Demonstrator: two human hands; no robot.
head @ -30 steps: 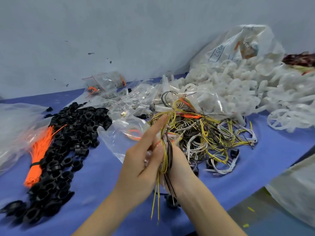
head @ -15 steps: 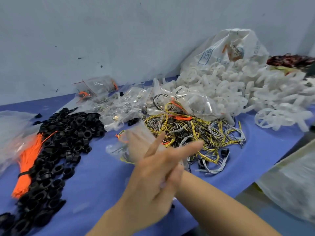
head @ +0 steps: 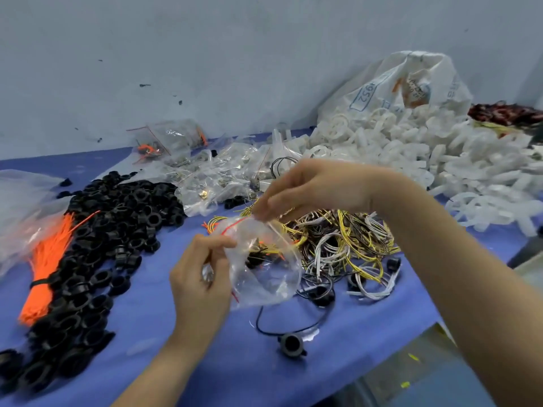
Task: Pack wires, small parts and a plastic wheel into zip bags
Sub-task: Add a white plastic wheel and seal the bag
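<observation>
A clear zip bag with a red seal line hangs between my hands above the blue table. Yellow and black wires show inside it. My left hand pinches the bag's near left edge. My right hand pinches the far rim at the top, holding the mouth wide. Behind the bag lies a tangle of yellow, white and black wires. White plastic wheels are heaped at the back right. A black part on a black wire lies near the table's front edge.
Several black plastic rings spread over the left side beside a bundle of orange ties. Filled small zip bags lie at the back centre. A large white sack leans on the wall. The table edge drops off at the lower right.
A second ago both hands gripped a bundle of yellow and black wires. Now the wires sit inside the zip bag, and my hands have parted and hold its mouth open.
</observation>
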